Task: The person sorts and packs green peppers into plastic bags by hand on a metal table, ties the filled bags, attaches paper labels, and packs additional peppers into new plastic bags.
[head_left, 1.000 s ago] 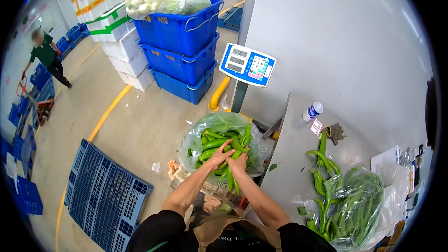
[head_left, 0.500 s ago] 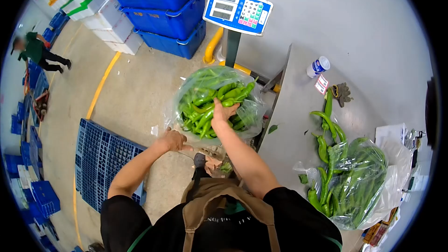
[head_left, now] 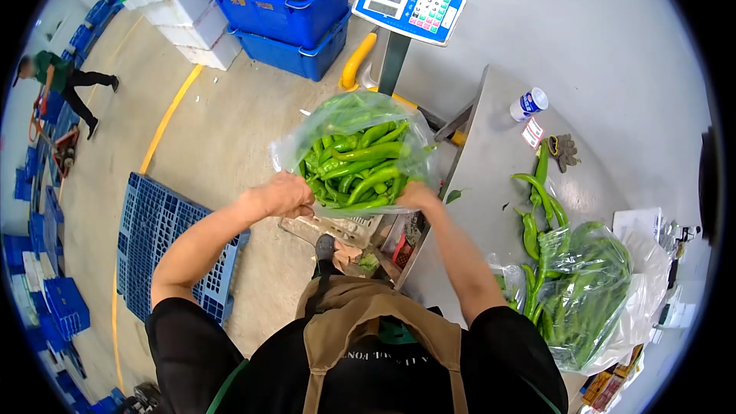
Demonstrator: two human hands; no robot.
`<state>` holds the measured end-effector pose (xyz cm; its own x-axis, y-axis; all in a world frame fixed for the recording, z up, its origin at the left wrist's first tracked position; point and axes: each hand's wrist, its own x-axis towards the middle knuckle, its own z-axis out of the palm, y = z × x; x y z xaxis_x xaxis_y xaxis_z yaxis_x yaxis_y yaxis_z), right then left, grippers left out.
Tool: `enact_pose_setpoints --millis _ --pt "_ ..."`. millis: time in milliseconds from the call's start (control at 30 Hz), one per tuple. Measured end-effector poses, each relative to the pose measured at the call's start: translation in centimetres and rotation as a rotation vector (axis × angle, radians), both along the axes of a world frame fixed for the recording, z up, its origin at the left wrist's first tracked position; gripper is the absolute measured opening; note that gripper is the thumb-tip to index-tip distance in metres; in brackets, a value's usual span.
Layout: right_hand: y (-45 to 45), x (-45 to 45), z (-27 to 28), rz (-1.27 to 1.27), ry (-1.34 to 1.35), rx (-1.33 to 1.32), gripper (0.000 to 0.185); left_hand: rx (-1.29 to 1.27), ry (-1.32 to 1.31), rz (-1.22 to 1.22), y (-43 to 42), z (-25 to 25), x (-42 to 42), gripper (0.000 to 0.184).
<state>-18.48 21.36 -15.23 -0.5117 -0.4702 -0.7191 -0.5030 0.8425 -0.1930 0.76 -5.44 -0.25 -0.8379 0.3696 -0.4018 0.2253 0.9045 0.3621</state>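
A clear plastic bag [head_left: 345, 111] full of green peppers [head_left: 364, 165] stands open below the scale display [head_left: 409, 4]. My left hand [head_left: 287, 195] is closed on the bag's near left edge. On the opposite side, my right hand [head_left: 418, 195] has its fingers closed on the bag's near right edge. The peppers lie between my two hands, touched by neither as far as I can see.
A metal table [head_left: 491, 184] at the right bears loose peppers, another bag of peppers [head_left: 586, 291], a cup [head_left: 529, 104] and a glove [head_left: 563, 152]. Blue crates [head_left: 287, 19] are stacked ahead. A blue pallet [head_left: 165, 238] lies left. A person [head_left: 57, 77] walks far left.
My hands have come off the peppers and moved apart to the bag's two sides, where they grip its edge. The person at the far left has taken steps. The view has tilted down.
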Motion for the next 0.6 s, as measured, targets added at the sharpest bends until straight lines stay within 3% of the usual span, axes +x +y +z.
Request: enact_pose_setpoints --millis 33,133,267,367,467,533,600 --pt "0.4 -1.3 2.3 -0.039 -0.031 -0.033 0.042 0.012 0.007 0.008 -0.2 0.3 -0.1 0.033" --pt "1.0 -4.6 -1.7 -0.115 0.118 -0.038 0.036 -0.028 -0.013 0.051 0.1 1.6 -0.6 0.035" --pt "-1.6 -3.4 5.9 -0.223 0.403 -0.160 0.035 -0.094 -0.001 0.161 0.3 1.6 -0.7 0.036" --pt "-0.4 -5.1 2.1 0.049 1.166 -0.251 0.054 -0.064 -0.045 0.169 0.6 1.2 -1.9 0.030" --pt "1.2 -6.7 1.6 0.119 1.168 -0.031 0.048 -0.019 0.173 0.149 3.4 -2.4 -5.1 0.021" --pt "0.9 -7.8 3.0 0.220 0.933 0.077 0.033 0.044 0.348 0.130 7.1 -4.7 -8.9 0.014" --pt "1.0 -8.6 4.4 0.309 0.690 0.189 0.021 -0.018 0.481 0.095 10.9 -7.6 -13.1 0.018"
